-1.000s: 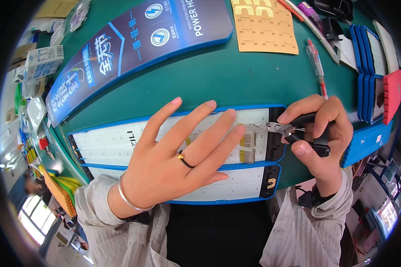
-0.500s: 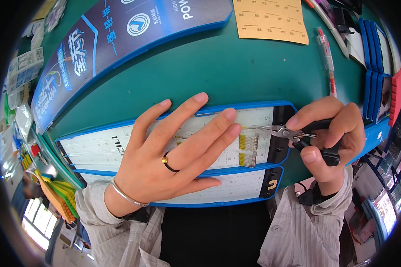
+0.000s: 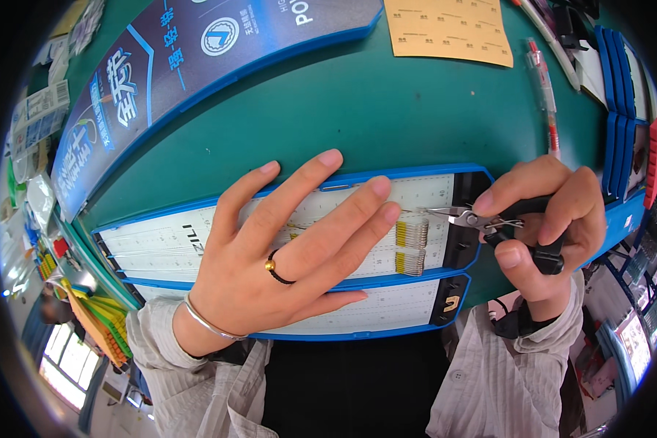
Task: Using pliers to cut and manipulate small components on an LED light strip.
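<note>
A long blue-rimmed case [image 3: 466, 198] lies open, its white ruled panels strung with fine lines. My left hand [image 3: 277, 252] lies over the upper panel, fingers stretched out and spread, hiding much of it. Beside its fingertips are two rows of small hooks [image 3: 411, 235] with yellow wrappings, which look like fishing hooks. My right hand [image 3: 562, 219] is wrapped around small pliers [image 3: 463, 216] with black handles. Their narrow tips point left above the panel's right end, near a thin line by my left fingers. Whether the jaws grip that line is too small to tell.
A large dark-blue printed lid [image 3: 219, 62] stretches across the upper left of the green table [image 3: 445, 120]. An orange-yellow label sheet [image 3: 449, 29] lies at the back, with a red pen [image 3: 544, 91] to its right. Stacked blue cases [image 3: 619, 139] stand at the far right.
The view has shifted slightly, so the table items sit a little farther right. My left hand stays flat on the case, and my right hand still holds the pliers at nearly the same place.
</note>
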`<state>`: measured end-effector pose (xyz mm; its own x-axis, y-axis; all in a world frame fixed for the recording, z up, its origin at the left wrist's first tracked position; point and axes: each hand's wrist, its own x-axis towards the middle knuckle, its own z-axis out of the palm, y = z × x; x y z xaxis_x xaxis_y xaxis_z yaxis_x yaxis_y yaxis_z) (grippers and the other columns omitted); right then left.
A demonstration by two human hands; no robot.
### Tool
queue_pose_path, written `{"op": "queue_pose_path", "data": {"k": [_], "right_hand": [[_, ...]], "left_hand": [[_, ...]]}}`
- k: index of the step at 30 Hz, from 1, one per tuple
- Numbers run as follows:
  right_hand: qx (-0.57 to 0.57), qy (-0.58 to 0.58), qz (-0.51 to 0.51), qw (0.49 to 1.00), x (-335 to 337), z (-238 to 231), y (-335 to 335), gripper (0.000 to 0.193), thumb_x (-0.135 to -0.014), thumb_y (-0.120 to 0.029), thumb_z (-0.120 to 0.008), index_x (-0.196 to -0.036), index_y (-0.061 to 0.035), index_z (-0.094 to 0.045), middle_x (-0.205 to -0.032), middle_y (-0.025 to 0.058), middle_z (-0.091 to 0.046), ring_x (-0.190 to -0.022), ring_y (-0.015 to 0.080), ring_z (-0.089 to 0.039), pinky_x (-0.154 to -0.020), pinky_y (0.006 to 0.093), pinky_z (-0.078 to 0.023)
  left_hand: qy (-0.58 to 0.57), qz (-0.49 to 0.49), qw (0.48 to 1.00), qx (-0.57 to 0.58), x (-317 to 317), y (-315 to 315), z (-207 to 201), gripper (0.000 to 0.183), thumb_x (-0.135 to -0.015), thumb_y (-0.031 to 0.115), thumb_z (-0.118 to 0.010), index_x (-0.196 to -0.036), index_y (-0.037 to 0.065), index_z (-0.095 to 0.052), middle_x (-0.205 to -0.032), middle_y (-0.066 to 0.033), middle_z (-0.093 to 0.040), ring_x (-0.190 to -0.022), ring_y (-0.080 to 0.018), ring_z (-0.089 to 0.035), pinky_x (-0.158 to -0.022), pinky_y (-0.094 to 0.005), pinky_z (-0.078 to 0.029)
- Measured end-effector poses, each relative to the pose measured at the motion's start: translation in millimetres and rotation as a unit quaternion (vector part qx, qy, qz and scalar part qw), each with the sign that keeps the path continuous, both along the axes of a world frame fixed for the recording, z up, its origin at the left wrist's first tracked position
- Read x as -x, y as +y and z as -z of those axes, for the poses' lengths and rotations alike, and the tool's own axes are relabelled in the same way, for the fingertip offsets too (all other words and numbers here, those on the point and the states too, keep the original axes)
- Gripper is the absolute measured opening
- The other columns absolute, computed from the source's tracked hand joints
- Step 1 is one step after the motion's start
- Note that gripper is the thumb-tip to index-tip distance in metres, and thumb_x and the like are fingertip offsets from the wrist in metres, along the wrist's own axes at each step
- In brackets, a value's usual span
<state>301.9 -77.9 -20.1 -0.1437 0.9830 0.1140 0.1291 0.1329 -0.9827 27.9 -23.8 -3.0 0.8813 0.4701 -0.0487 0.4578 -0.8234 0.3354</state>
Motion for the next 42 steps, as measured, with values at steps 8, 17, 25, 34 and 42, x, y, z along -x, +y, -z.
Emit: {"op": "queue_pose_path", "data": {"k": [8, 17, 25, 34, 42], "right_hand": [[-0.011, -0.014, -0.002, 1.0, -1.4, -1.0, -1.3, 0.029, -0.087, -0.004, -0.065, -0.088, -0.0103, -0.037, -0.093, 0.024, -0.064, -0.072, 0.0177, -0.059, -0.059, 0.0264, -0.052], [0.014, -0.015, 0.027, 0.999, 2.1, -5.6, -4.4, 0.027, -0.088, -0.001, -0.062, -0.089, -0.0112, -0.037, -0.094, 0.0232, -0.065, -0.072, 0.0184, -0.059, -0.07, 0.0289, -0.05], [0.004, -0.029, 0.016, 0.999, 0.3, -5.4, -4.3, 0.026, -0.088, 0.001, -0.059, -0.09, -0.0114, -0.036, -0.096, 0.0231, -0.064, -0.074, 0.0183, -0.06, -0.073, 0.0286, -0.05], [-0.018, -0.024, -0.002, 1.0, -0.5, -2.8, -2.4, 0.027, -0.087, 0.002, -0.06, -0.089, -0.0105, -0.037, -0.096, 0.0245, -0.064, -0.072, 0.0185, -0.06, -0.065, 0.027, -0.052], [-0.053, -0.049, -0.041, 0.997, -1.5, -2.7, 3.7, 0.027, -0.086, 0.003, -0.061, -0.087, -0.0094, -0.036, -0.094, 0.0252, -0.065, -0.069, 0.0169, -0.058, -0.058, 0.0254, -0.052]], "left_hand": [[0.006, -0.005, 1.0, 0.004, -0.2, -0.7, 0.8, 0.059, -0.075, 0.057, -0.067, -0.12, 0.02, -0.072, -0.136, -0.0024, -0.056, -0.127, -0.0329, -0.051, -0.104, -0.0479, -0.037], [0.004, -0.011, 1.0, 0.002, -0.3, -1.7, 2.8, 0.058, -0.078, 0.06, -0.063, -0.121, 0.022, -0.072, -0.136, -0.0025, -0.056, -0.126, -0.0333, -0.051, -0.104, -0.0479, -0.037], [0.011, -0.012, 1.0, 0.002, -0.6, -2.3, 2.9, 0.058, -0.08, 0.062, -0.061, -0.122, 0.022, -0.072, -0.137, -0.0023, -0.055, -0.127, -0.0332, -0.05, -0.104, -0.0477, -0.036], [0.017, -0.015, 1.0, 0.004, -1.2, -2.4, -0.3, 0.059, -0.077, 0.06, -0.063, -0.122, 0.023, -0.071, -0.137, -0.002, -0.055, -0.128, -0.0327, -0.049, -0.104, -0.0476, -0.036], [-0.023, -0.003, 1.0, 0.005, -0.8, 0.7, -1.6, 0.061, -0.073, 0.052, -0.073, -0.118, 0.01, -0.071, -0.135, -0.0078, -0.059, -0.124, -0.0359, -0.054, -0.102, -0.0501, -0.04]]}}
